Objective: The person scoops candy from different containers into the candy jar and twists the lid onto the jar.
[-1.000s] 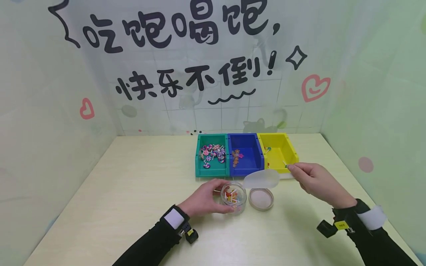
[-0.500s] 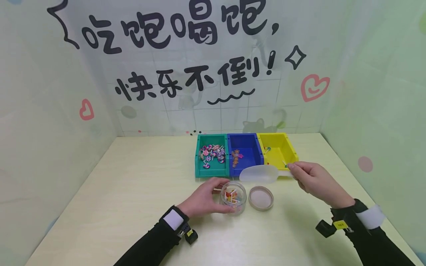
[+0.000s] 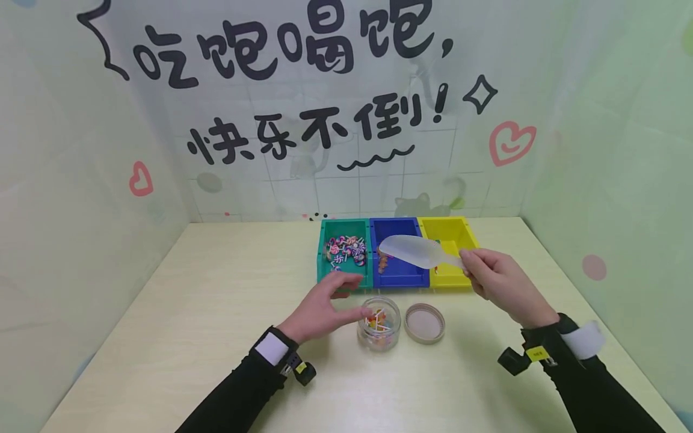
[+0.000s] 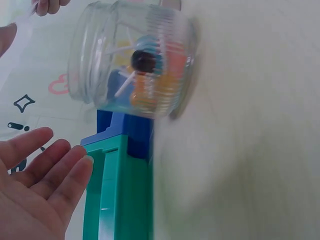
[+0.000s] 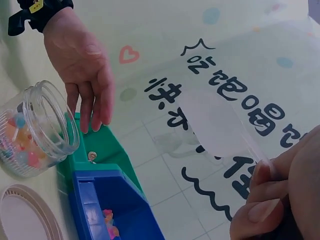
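Note:
My right hand pinches the handle of a translucent white scoop, raised above the blue bin. Its blade looks bare in the right wrist view. Apart from the jar's wall, my left hand has its fingers spread and holds nothing; the fingertips reach toward the green bin. A clear jar stands upright and uncapped on the table, with small colourful pieces and white sticks inside. In the left wrist view the jar sits beyond the loosely extended fingers.
Right beside the jar lies its round lid. The green, blue and yellow bin stand joined in a row behind it. Swirl-patterned lollipop pieces fill part of the green one; brownish pieces lie in the blue one.
My left hand has let go of the jar and moved up and left. The right hand has lifted the scoop away from the jar, up and slightly left over the bins.

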A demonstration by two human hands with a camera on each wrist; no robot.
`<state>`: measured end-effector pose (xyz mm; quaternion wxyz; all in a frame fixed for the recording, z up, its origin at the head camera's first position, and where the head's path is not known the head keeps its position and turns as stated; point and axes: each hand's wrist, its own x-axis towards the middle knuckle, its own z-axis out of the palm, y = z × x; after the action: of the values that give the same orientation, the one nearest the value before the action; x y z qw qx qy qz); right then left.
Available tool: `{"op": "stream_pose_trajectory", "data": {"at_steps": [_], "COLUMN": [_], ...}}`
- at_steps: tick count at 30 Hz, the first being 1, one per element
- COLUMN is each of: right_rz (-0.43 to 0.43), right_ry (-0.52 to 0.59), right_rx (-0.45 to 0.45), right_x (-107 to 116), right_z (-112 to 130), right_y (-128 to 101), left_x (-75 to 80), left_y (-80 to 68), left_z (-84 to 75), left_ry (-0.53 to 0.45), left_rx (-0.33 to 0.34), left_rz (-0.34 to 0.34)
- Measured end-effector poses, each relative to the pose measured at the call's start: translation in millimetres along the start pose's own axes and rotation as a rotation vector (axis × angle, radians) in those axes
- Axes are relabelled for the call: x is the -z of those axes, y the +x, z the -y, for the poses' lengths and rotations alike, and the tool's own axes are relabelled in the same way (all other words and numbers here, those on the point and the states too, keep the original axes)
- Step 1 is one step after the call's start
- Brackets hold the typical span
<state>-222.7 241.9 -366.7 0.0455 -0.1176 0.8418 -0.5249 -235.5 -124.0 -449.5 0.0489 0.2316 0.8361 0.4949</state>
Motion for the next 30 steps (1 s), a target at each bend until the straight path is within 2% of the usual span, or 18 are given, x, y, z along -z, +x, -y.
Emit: {"op": "stream_pose_trajectory", "data": {"at_steps": [8, 13, 17, 22, 25, 30], "right_rz": [-0.024, -0.028, -0.042, -0.054, -0.057, -0.064], "right_ry": [0.073, 0.09, 0.083, 0.067, 0.054, -0.007], "right_rx": [0.004, 0.031, 0.052, 0.044, 0.035, 0.035], "right_x": [-6.8, -12.0, -17.8, -26.8, -33.4, -46.7], "right_z": [10.8, 18.6, 26.2, 33.1, 35.6, 36.6], "right_y": [15.1, 28.4, 39.4, 55.5, 65.4, 80.0], "left_x": [23.9, 39.8, 49.0, 55.8, 56.8, 54.0], "left_y": [7.4, 14.5, 20.3, 26.4, 29.9, 36.3], "left_z": [-4.2, -1.5, 3.3, 11.3, 18.5, 33.4], "left_ry": [0.018, 0.04, 0.059, 0.056, 0.063, 0.143], "left_rx": [-0.013, -0.018, 0.019, 0.098, 0.149, 0.211], "left_rz": [-0.135, -0.217, -0.285, -0.357, -0.38, -0.387]}}
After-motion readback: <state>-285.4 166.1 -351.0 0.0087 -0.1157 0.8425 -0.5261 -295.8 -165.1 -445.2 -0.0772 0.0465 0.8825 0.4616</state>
